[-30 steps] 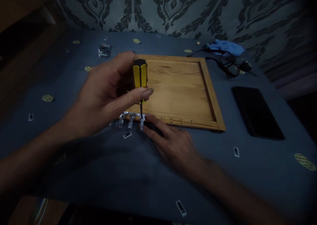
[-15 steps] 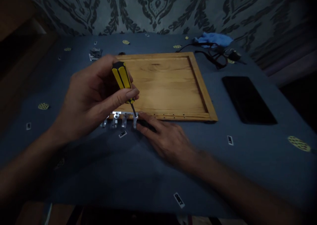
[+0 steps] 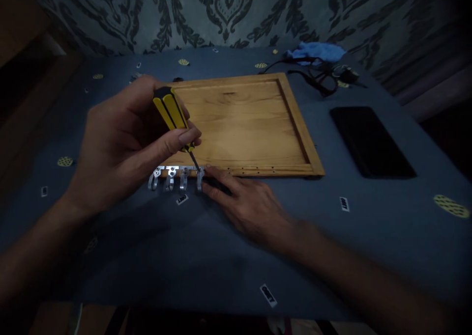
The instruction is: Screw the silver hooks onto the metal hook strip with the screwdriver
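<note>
My left hand (image 3: 121, 138) is closed around the yellow and black handle of a screwdriver (image 3: 168, 110). The screwdriver leans, and its tip meets the rightmost metal hook (image 3: 199, 180) at the near edge of a framed wooden board (image 3: 299, 124). Several silver hooks (image 3: 171, 179) line the left part of that edge. My right hand (image 3: 250, 205) lies low at the same edge, thumb and forefinger beside the rightmost hook. A dark slim object (image 3: 219, 185) shows between them; its kind is unclear. Small holes dot the edge right of my fingers.
A black phone-like slab (image 3: 372, 141) lies to the right on the blue patterned tablecloth (image 3: 295, 286). Behind it are dark-framed glasses (image 3: 320, 84) and a blue cloth (image 3: 317, 52). Partly hidden behind my left hand is a small metal piece (image 3: 136, 76). A patterned wall (image 3: 228, 11) closes off the back.
My left hand and the screwdriver handle appear slightly further left and tilted more, with the tip still at the rightmost hook. The view has shifted a little; my right hand stays by the hook.
</note>
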The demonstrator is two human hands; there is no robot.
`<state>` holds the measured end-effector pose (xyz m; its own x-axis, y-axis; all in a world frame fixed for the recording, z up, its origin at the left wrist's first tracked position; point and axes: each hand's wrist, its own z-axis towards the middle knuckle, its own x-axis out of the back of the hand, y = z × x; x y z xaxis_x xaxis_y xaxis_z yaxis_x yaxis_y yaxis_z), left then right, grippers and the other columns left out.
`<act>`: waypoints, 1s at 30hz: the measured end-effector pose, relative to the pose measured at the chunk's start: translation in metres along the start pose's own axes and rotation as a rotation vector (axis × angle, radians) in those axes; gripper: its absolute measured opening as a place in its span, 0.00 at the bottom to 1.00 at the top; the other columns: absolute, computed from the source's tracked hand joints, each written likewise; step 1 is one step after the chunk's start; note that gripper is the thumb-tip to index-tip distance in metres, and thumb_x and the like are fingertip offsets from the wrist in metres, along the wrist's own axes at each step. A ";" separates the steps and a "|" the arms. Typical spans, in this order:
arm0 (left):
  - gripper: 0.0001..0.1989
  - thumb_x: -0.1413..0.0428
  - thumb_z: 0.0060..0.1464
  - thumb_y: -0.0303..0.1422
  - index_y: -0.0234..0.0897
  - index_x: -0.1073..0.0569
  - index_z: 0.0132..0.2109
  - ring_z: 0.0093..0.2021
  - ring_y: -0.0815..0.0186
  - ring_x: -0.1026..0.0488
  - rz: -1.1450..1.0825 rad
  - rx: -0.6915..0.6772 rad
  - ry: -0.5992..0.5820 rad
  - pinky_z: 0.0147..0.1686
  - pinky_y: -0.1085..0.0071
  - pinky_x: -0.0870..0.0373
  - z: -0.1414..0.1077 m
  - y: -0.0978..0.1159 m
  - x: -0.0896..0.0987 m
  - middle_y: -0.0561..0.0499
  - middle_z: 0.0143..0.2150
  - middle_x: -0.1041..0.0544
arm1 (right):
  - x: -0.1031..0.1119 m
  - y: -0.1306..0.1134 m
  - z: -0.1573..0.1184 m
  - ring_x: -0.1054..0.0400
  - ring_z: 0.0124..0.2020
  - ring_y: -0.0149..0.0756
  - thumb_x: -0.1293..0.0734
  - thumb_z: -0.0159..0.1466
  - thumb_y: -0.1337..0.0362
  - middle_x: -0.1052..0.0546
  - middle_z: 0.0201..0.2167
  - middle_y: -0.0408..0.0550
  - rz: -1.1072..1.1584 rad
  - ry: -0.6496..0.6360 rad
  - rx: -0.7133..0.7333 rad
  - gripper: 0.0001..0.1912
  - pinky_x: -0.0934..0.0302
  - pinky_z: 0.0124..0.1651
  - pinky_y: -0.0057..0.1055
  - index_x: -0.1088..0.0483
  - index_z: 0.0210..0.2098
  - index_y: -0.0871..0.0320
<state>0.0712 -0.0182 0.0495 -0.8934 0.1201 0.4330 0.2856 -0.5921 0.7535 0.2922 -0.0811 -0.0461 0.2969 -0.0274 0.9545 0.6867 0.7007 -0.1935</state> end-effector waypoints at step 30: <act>0.07 0.30 0.60 0.29 0.45 0.16 0.44 0.41 0.53 0.15 -0.089 0.027 -0.095 0.42 0.54 0.15 0.000 0.007 -0.001 0.48 0.42 0.14 | 0.003 -0.001 0.004 0.20 0.50 0.46 0.38 0.70 0.76 0.30 0.73 0.63 0.034 -0.029 -0.013 0.29 0.21 0.47 0.44 0.30 0.69 0.58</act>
<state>0.0736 -0.0224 0.0541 -0.8792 0.2471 0.4073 0.2166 -0.5541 0.8038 0.2895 -0.0790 -0.0418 0.3010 0.0165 0.9535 0.6852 0.6917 -0.2283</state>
